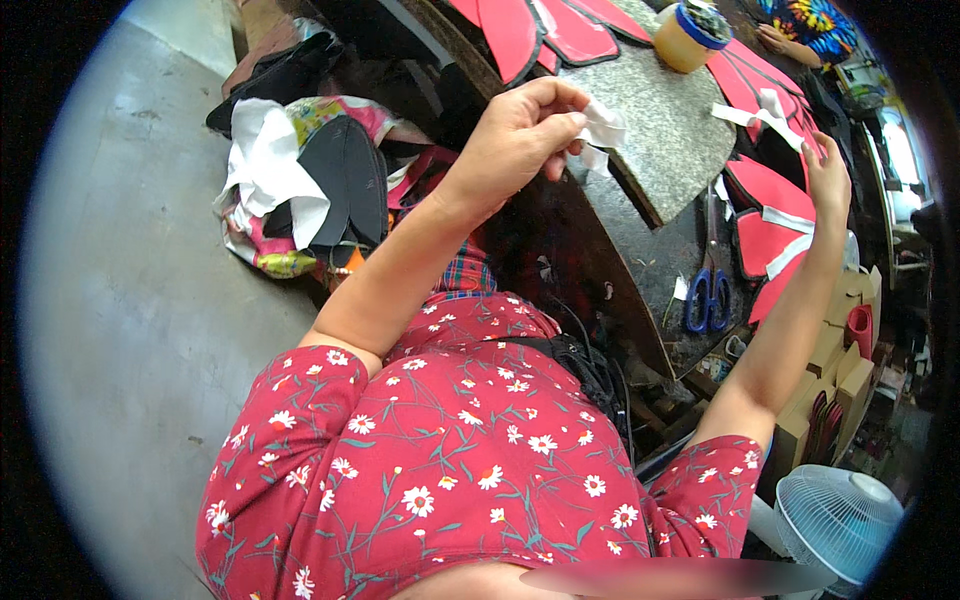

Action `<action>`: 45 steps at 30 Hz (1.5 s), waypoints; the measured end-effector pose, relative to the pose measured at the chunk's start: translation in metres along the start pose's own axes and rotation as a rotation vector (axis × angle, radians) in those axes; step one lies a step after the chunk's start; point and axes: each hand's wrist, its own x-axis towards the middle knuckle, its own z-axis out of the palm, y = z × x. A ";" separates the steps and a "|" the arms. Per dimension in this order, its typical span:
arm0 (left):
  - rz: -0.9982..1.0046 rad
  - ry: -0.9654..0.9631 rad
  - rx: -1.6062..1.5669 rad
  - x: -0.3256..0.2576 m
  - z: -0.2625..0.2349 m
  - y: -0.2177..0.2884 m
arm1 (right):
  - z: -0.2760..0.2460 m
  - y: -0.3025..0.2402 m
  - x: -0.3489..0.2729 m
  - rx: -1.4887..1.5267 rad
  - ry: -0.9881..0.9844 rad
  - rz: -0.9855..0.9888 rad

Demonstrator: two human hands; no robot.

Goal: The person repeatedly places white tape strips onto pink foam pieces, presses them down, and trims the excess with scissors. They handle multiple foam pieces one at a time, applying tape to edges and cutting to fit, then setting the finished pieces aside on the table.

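Observation:
My left hand [522, 140] is raised over the table's near edge, thumb and fingers pinched on a thin white strip [603, 126] whose loose ends hang from the fingertips. Farther to the right, my right hand [829, 182] reaches over red pieces with black edging [757, 190]. Its bent fingertips meet the end of another white strip [765, 113], which looks crossed or folded. More white strips [790, 222] lie across the red pieces below. A grey speckled stone slab [660, 110] rests on the table between my hands.
Blue-handled scissors [708, 295] lie by the slab. A jar with a blue rim [690, 38] stands on it. To the left is a bundle of black pieces [345, 185] and white cloth [268, 165]. A fan [838, 520] is at lower right; another person's arm [790, 45] shows beyond.

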 end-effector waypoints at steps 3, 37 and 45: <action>-0.045 -0.042 0.031 0.000 0.007 0.003 | 0.001 -0.078 -0.057 0.688 -0.115 -0.207; 0.164 -0.015 0.318 -0.006 -0.007 0.022 | 0.023 0.081 0.003 0.926 0.253 0.089; 0.019 -0.150 0.307 -0.010 0.002 0.034 | -0.005 -0.048 -0.066 0.380 0.121 -0.249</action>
